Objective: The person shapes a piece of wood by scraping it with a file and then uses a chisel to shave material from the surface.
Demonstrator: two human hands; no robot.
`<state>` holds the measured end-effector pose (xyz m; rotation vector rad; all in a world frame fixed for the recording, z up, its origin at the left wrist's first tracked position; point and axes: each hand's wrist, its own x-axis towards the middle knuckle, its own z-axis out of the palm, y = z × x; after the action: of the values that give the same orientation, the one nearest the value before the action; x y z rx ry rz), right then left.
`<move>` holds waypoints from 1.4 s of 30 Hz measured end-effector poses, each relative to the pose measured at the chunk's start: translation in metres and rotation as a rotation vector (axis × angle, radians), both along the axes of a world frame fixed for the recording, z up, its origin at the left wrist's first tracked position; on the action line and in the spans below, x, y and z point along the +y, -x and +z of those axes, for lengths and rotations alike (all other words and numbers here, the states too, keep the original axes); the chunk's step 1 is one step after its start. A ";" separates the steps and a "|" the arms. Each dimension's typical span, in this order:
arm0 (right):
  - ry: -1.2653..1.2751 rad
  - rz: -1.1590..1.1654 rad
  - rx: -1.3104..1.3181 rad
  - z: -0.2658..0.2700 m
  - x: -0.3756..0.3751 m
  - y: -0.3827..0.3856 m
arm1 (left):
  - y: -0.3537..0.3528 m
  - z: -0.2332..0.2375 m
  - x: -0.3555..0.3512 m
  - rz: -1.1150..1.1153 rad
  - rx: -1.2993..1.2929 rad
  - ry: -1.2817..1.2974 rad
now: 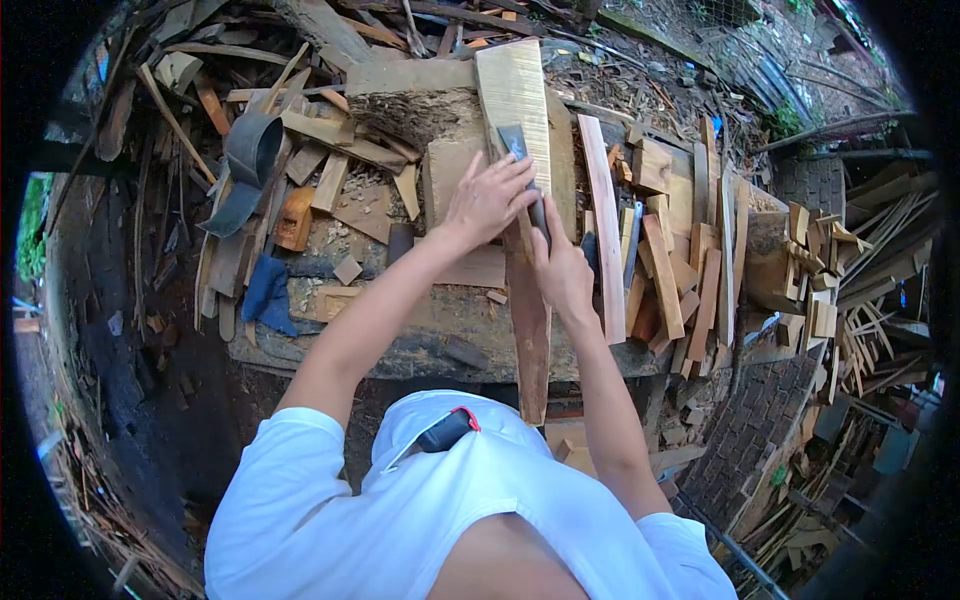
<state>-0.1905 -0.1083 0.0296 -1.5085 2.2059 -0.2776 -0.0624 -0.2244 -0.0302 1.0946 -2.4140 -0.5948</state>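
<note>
A long dark grey, flat bar-like tool lies along a wooden plank. My right hand is closed around its near end. Farther up, my left hand curls its fingers over the tool and presses it against the wood. The plank has a pale, finely ridged face at the far end and a browner near end pointing at my body. Beneath it sit thick wood blocks on the workbench. My palms hide part of the tool and plank.
To the left, a curled grey strip and a blue cloth lie among scraps. Several cut wood pieces and a long pale slat crowd the right side. A scrap wood pile stands behind the bench.
</note>
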 end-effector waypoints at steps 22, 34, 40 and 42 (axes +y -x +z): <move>-0.028 -0.106 -0.099 0.014 0.090 0.002 | 0.003 0.004 0.086 -0.246 -0.044 0.059; -0.024 -0.160 -0.076 -0.005 0.041 0.014 | 0.030 0.004 0.036 -0.174 -0.186 0.093; -0.032 -0.156 -0.184 0.016 0.131 0.000 | 0.004 0.008 0.114 -0.331 -0.161 0.054; -0.044 -0.169 -0.195 0.018 0.118 0.005 | 0.007 0.006 0.109 -0.304 -0.110 0.038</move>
<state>-0.1951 0.0097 0.0472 -1.2190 2.1699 -0.4083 -0.0689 -0.1158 -0.0244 0.7670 -2.6999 -0.5941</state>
